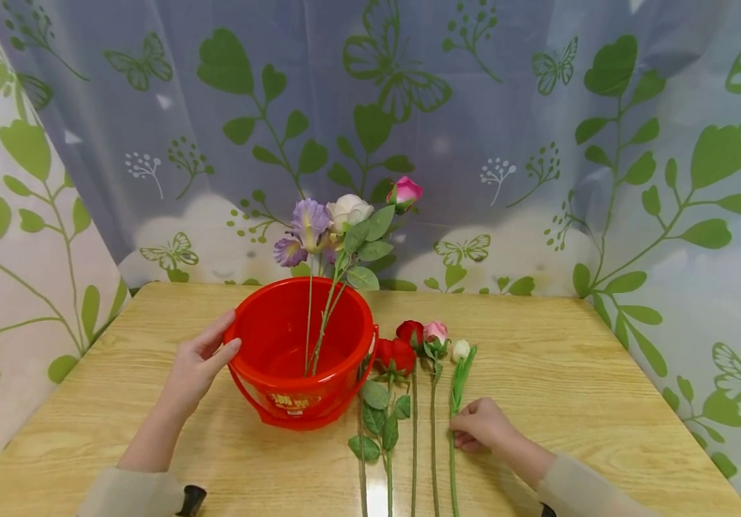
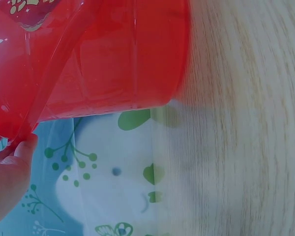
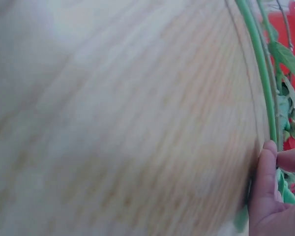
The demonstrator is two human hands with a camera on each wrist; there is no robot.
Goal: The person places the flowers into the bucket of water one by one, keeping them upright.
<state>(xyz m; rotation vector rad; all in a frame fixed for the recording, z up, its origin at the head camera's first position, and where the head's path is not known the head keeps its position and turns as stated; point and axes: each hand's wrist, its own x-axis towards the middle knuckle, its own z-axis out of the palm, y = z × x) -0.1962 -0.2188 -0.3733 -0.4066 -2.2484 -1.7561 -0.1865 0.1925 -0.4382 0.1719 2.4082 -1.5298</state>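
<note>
A red bucket [image 1: 299, 402] stands on the table, with a purple iris [image 1: 310, 224], a white flower [image 1: 348, 210] and a bright pink rose [image 1: 406, 192] leaning in it. My left hand [image 1: 199, 366] grips the bucket's left rim, thumb outside; the left wrist view shows its fingers at the rim by the handle [image 2: 59, 64]. To the right, my right hand [image 1: 483, 425] pinches the green stem of a white tulip [image 1: 461, 350], which lies on the table. Thumb and fingertips meet at that stem [image 3: 265, 78] in the right wrist view.
Between bucket and tulip lie red roses [image 1: 396, 355] and a pink rose [image 1: 436, 332], stems toward the front edge. Green leaves [image 1: 373, 416] spread beside the bucket. A patterned curtain [image 1: 474, 143] hangs behind the wooden table [image 1: 577, 373].
</note>
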